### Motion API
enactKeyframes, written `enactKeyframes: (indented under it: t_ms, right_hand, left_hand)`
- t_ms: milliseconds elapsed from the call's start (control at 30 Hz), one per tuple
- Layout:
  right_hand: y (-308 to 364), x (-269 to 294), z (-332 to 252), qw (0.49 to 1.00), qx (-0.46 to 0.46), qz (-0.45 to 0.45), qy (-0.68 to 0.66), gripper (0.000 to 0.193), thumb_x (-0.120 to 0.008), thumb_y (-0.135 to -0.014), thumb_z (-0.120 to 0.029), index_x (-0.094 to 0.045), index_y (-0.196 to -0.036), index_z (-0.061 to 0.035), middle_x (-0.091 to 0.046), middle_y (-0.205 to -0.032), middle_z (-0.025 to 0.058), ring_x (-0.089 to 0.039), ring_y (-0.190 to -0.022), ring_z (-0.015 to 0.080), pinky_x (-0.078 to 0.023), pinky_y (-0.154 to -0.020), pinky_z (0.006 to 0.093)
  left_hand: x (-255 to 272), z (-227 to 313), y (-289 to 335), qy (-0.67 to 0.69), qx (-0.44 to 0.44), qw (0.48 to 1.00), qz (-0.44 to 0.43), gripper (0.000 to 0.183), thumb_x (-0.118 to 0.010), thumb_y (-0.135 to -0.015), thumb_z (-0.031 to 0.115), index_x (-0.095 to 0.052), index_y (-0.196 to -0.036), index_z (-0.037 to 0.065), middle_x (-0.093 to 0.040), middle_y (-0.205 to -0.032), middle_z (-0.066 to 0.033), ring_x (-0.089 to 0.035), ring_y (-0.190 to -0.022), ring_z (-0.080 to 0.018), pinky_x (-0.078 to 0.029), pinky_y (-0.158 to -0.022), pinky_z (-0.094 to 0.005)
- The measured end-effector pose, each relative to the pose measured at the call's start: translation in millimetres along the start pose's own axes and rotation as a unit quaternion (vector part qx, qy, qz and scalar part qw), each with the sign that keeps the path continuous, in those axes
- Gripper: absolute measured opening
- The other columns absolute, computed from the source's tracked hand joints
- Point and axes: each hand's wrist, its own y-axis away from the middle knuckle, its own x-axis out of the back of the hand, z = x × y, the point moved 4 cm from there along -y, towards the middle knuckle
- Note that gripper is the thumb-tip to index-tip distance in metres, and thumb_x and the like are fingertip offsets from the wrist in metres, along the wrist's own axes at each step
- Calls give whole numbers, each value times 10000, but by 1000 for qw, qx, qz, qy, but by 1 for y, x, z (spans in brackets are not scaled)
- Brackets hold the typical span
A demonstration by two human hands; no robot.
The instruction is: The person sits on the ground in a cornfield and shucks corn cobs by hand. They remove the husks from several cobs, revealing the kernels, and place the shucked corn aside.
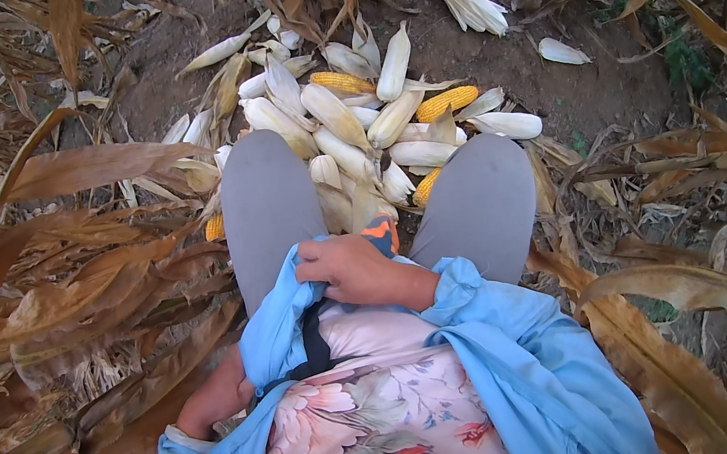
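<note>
My right hand [350,270] is closed on a bunched fold of light blue shirt cloth [276,323] above my lap. Its thumb and fingers pinch the cloth's upper edge. From the lower left comes my bare left forearm [216,398], which goes in under that same cloth. The cloth covers my left hand, so its fingers are hidden. Just beyond my right hand, between the knees, shows part of an orange and dark patterned thing [381,232] whose kind I cannot make out. A dark strap or band [314,343] lies beneath the blue cloth.
Beyond my grey-trousered knees [270,199] lies a pile of corn ears in pale husks [335,116], with several bare yellow cobs [447,102] among them. Dry corn leaves [91,263] crowd the left; more lie at right [682,289]. Brown soil [571,86] shows farther off.
</note>
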Motion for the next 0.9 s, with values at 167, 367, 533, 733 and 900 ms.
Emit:
enactKeyframes:
  t_ms: [167,367,533,733,900]
  right_hand:
    - [1,-3,1,1000,-3,-12,-1,276,-624,-599,-21,-539,-849,-101,-486,-823,77,-548,-743,297,-423,-602,409]
    - [2,2,6,1000,-11,-8,-6,293,-604,-600,5,-540,-867,-97,-484,-827,84,-546,-745,301,-422,-604,404]
    - [5,5,8,1000,-17,8,-12,271,-611,-598,-10,-536,-845,-94,-481,-819,85,-547,-744,304,-421,-603,409]
    - [6,7,5,1000,-26,6,-6,216,-617,-604,-42,-506,-783,-89,-478,-813,84,-546,-748,308,-424,-604,426]
    - [7,12,7,999,-31,22,-19,220,-620,-597,-32,-508,-779,-88,-471,-800,89,-540,-745,317,-414,-598,434]
  left_hand:
    - [3,2,5,-26,52,998,39,630,-580,-809,219,-312,-1339,10,-368,-1339,-149,-353,-1234,-247,-251,-1037,-336]
    - [5,-3,-1,-8,29,985,168,567,-572,-773,96,-358,-1282,-35,-447,-1233,-156,-467,-1117,-208,-376,-940,-303]
    - [5,-24,-2,68,77,992,66,577,-587,-790,101,-343,-1297,-27,-420,-1283,-121,-437,-1137,-174,-358,-962,-313]
    - [12,-3,1,99,120,986,-59,720,-610,-847,262,-198,-1373,-8,-374,-1328,-105,-383,-1198,-187,-304,-1014,-347]
    - [11,-20,3,209,103,972,-35,773,-654,-804,157,-172,-1396,37,-359,-1348,-100,-368,-1218,-189,-311,-1010,-346]
